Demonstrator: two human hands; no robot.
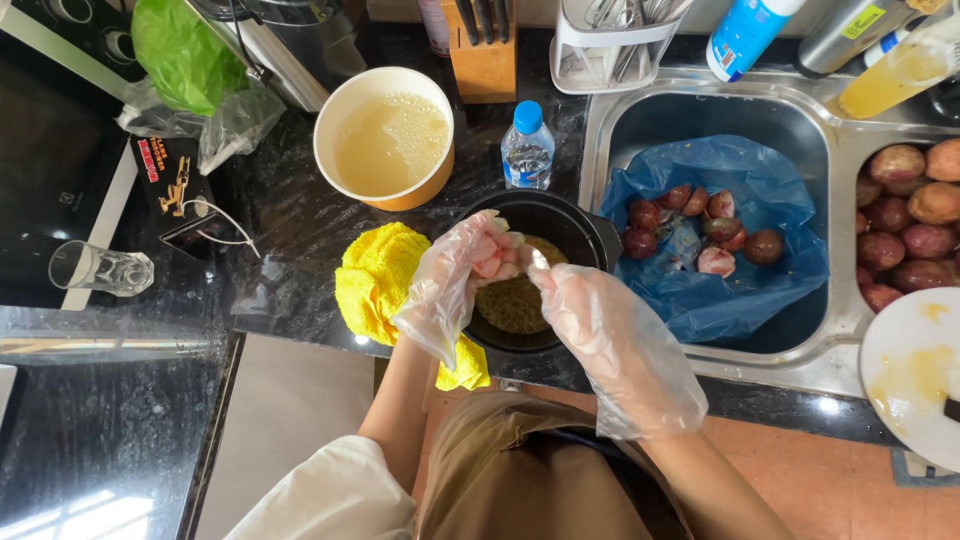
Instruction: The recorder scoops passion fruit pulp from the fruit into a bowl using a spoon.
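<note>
Head view: a halved passion fruit (pixel 492 258) was pinched in the grip of the gloved left hand (pixel 455 280) over a black pot (pixel 590 232) of seedy pulp on the dark desk (pixel 290 225). A spoon (pixel 537 260) was clasped in the gloved right hand (pixel 600 335), touching the fruit. A yellow cloth (pixel 378 275) lay just beside the pot.

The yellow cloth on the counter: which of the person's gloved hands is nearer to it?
Left. The left hand hovers at the black pot's left rim, right beside the yellow cloth. The right hand is over the pot's other side, farther from the cloth.
</note>
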